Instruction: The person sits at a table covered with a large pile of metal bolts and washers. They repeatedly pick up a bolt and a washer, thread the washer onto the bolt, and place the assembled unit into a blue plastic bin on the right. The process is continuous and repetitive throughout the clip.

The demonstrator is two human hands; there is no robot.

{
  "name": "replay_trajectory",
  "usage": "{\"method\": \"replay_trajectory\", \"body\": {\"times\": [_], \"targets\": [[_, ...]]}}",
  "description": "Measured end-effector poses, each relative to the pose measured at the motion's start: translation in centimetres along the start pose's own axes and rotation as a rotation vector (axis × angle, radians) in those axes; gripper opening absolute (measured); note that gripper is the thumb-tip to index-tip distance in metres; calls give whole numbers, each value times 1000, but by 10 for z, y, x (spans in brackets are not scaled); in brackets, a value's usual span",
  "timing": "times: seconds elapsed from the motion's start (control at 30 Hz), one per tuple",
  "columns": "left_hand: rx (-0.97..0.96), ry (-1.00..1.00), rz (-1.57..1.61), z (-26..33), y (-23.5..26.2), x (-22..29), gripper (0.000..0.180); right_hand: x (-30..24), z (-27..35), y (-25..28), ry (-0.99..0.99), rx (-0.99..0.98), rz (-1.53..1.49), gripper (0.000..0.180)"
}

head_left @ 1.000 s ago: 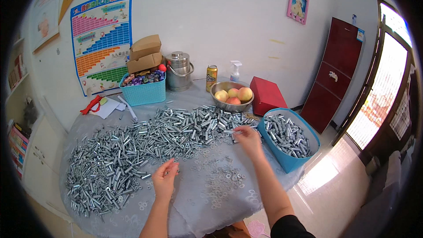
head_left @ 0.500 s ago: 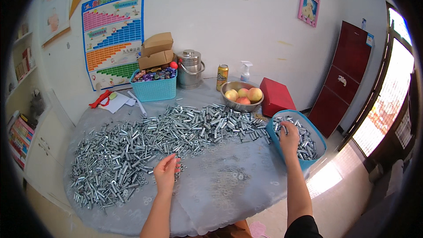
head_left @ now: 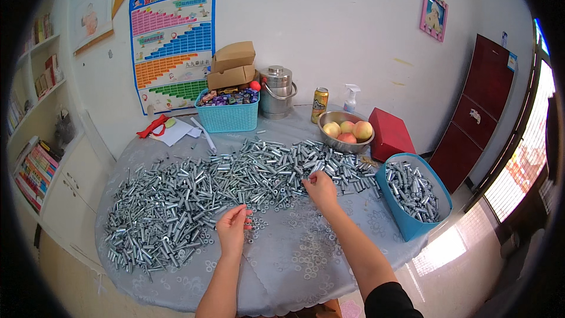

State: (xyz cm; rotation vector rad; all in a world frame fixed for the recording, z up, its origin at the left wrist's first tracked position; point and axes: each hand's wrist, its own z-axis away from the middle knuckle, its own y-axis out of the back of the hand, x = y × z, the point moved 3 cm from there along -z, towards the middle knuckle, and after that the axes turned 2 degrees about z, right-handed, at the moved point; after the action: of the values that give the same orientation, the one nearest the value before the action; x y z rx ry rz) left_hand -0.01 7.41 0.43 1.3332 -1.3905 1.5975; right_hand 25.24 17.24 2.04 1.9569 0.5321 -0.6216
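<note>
A broad heap of short silver metal bolts and sleeves [head_left: 170, 212] spreads across the left and middle of the table. At its front edge is my left hand [head_left: 232, 229], thumb and fingers drawn together in a pinch; whatever it may hold is too small to make out. Small washers or nuts [head_left: 259, 224] lie beside its fingertips. My right hand [head_left: 321, 191] is over the heap's right-hand edge, fingers curled into a pinch with their tips partly hidden. To the right, a blue bin [head_left: 416, 231] holds many similar metal pieces [head_left: 412, 191].
Behind the heap stand a light-blue basket [head_left: 228, 119] of small wrapped items, a steel canister [head_left: 276, 100], a yellow can [head_left: 319, 106], a spray bottle [head_left: 351, 98], a steel bowl [head_left: 347, 146] of fruit and a red box [head_left: 393, 133]. Loose rings [head_left: 312, 259] lie in front on the grey tablecloth.
My right hand has moved left from over the blue bin to the edge of the heap. My left hand stays near the washers. The whole view has shifted slightly.
</note>
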Motion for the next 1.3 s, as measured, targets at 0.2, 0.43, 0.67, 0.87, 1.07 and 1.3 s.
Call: {"method": "replay_trajectory", "body": {"times": [0.2, 0.43, 0.67, 0.87, 1.07, 1.3], "targets": [[-21, -8, 3, 1, -3, 2, 18, -17, 12, -13, 562, -156, -15, 18], [-19, 11, 23, 3, -3, 3, 17, -34, 27, -16, 586, -325, 156, 12], [-28, 6, 12, 4, -5, 2, 17, -13, 4, -5, 297, 59, -180, 14], [-28, 34, 13, 3, -5, -1, 17, -8, -24, -23, 214, 125, -90, 16], [-63, 28, 36, 5, -9, 0, 17, -3, -25, -29, 220, 174, 110, 19], [-195, 2, 0, 9, -17, -8, 26, -28, 39, -6, -132, -362, -714, 19]]}}
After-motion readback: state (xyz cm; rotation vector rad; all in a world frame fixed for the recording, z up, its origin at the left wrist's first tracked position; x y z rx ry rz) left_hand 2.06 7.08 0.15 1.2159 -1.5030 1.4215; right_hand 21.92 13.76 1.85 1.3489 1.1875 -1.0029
